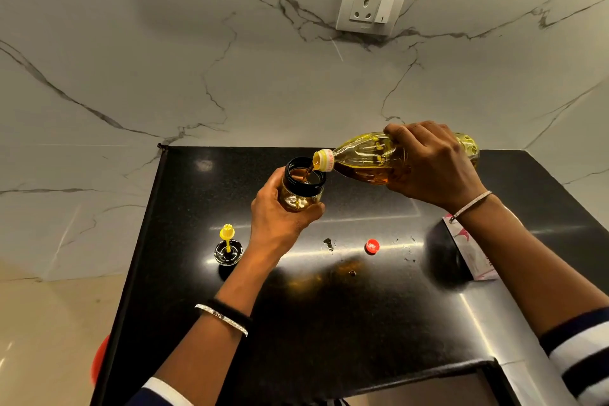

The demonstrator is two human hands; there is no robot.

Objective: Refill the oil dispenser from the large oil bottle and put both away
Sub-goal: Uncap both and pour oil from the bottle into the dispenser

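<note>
The dispenser lid (228,246), fitted with a yellow spout, stands on the black counter (329,323) at far left. The left hand (283,217) grips the open oil dispenser (301,189) above the counter. The right hand (428,165) is wrapped round the large oil bottle (369,160), tilted with its mouth over the dispenser's rim and oil streaming in; the red cap (372,246) lies on the counter below.

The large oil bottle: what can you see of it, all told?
The large oil bottle is clear plastic holding golden-amber oil, uncapped, with a yellow neck band bearing red lettering. It is tipped almost level above the black counter, with its mouth leftward over the open black rim of the oil dispenser and a thin stream running in. The right hand holds its middle from above.
</note>
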